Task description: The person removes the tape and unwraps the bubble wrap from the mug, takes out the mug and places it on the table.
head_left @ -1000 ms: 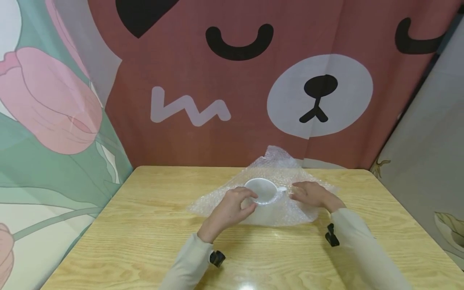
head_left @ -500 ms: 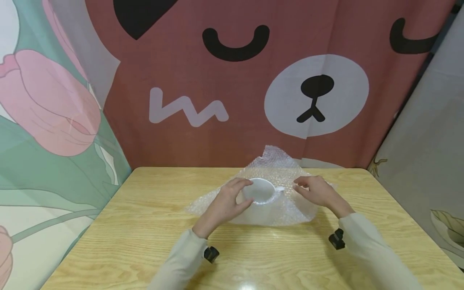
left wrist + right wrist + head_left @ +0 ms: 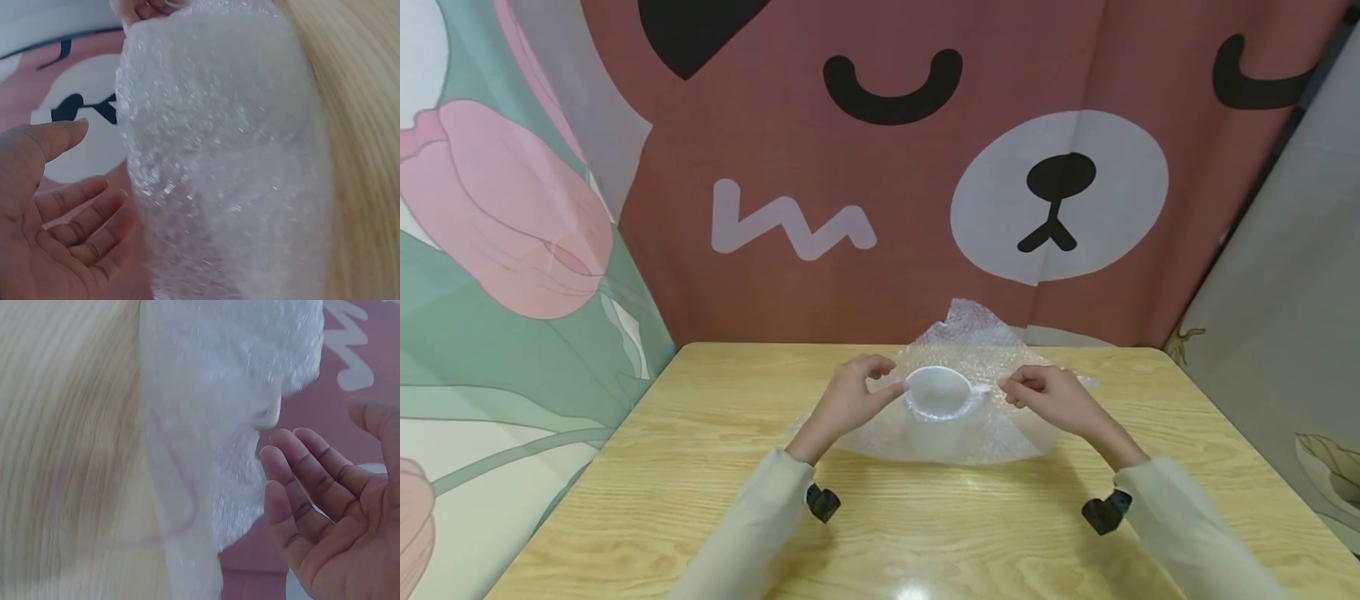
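Note:
A white cup [image 3: 938,393] stands upright on a crumpled sheet of bubble wrap [image 3: 970,442], its handle pointing right. Some of the wrap is folded up around the cup's sides. At the cup's left rim is my left hand [image 3: 850,398], thumb and fingers apart, the thumb tip right by the rim. The left wrist view shows its loosely curved fingers beside the wrap [image 3: 225,150], holding nothing. My right hand [image 3: 1056,400] hovers by the handle. In the right wrist view its relaxed fingers [image 3: 303,456] sit just short of the cup handle [image 3: 269,411], with nothing in the palm.
The wrap lies toward the back of a light wooden table [image 3: 647,483], one corner rising against the red bear-print curtain [image 3: 790,292] behind. Patterned cloths hang at the left and right. A black wrist camera [image 3: 822,503] sits on each beige sleeve.
My left hand has drawn back leftward from over the cup's rim. The right hand lifted away from the wrap and now hovers near the handle. The cup has stayed in place.

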